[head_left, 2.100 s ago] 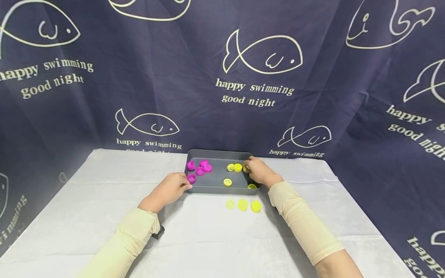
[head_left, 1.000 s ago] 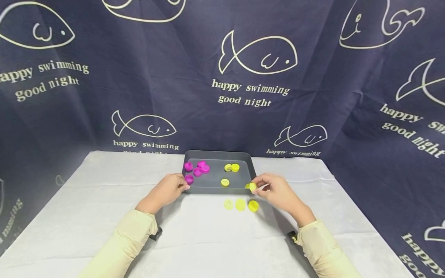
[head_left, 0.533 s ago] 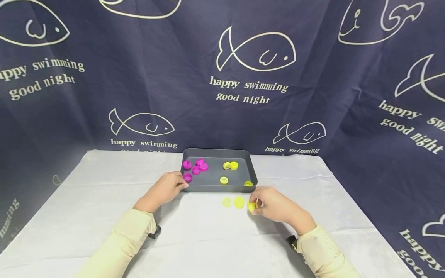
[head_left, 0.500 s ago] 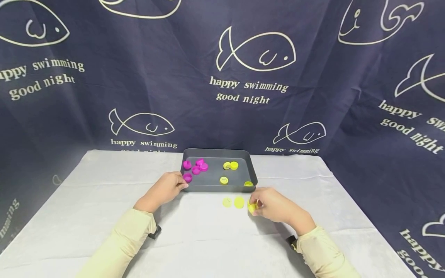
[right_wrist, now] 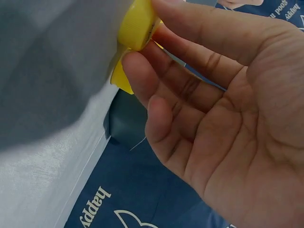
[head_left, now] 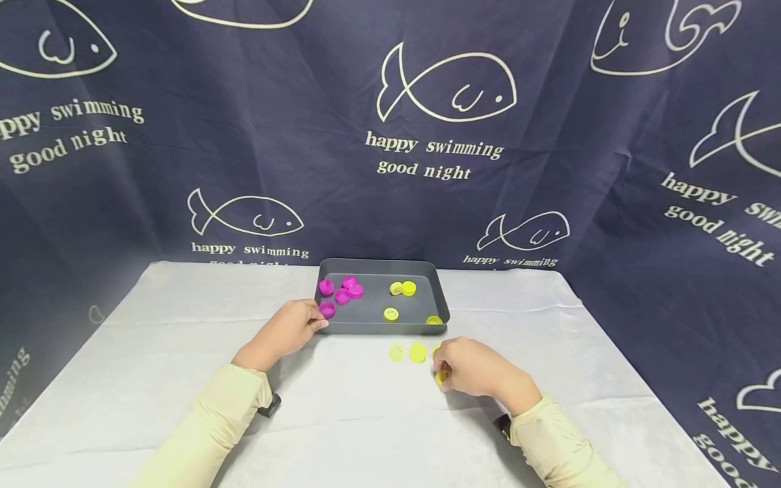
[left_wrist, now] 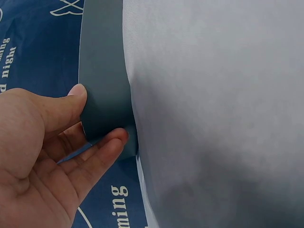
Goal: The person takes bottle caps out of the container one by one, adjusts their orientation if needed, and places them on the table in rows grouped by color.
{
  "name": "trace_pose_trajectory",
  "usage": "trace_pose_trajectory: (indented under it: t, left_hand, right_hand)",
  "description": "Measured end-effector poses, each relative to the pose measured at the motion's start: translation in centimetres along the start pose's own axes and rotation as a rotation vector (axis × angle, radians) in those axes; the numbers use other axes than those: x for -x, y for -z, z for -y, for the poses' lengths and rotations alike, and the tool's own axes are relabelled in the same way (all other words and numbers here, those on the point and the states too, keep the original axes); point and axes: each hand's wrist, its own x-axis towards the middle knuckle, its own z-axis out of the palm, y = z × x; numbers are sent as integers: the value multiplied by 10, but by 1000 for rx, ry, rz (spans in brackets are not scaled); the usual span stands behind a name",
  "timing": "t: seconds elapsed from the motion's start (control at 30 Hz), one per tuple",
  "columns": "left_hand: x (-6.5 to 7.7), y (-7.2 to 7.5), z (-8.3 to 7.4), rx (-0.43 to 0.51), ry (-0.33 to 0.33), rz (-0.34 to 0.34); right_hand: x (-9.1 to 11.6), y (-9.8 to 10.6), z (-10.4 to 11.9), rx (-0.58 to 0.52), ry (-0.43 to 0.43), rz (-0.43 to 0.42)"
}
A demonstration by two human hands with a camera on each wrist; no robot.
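Your left hand pinches the dark grey, rectangular, rigid-looking tray at its eight o'clock corner, presumably to steady it. Your right hand pinches a round, ridged, yellow, plastic-looking cap at five o'clock from the tray, fingertips suiting so small a piece. Inside, round magenta caps lie toward nine o'clock, yellow caps toward three, apparently grouped by colour.

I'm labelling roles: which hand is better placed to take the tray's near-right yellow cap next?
Likely the right hand: it's closer, though pinching another yellow cap; the left hand holds the tray.
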Motion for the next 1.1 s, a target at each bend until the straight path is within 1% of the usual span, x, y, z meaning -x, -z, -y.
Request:
trace_pose_trajectory:
  t: [0.23, 0.43, 0.7, 0.9, 1.1]
  left_hand:
    - [1, 0, 1, -5, 14, 10]
    - [1, 0, 0, -2, 18, 6]
    - [1, 1, -2, -5, 14, 10]
    - [1, 1, -2, -2, 19, 11]
    - [0, 0, -1, -2, 2, -1]
  right_hand:
    - [0, 0, 0, 15, 17, 2]
    - [1, -1, -1, -6, -2, 7]
    - [2, -1, -3, 7, 45, -8]
    - [2, -1, -3, -5, 38, -4]
    - [1, 2, -2, -29, 29, 3]
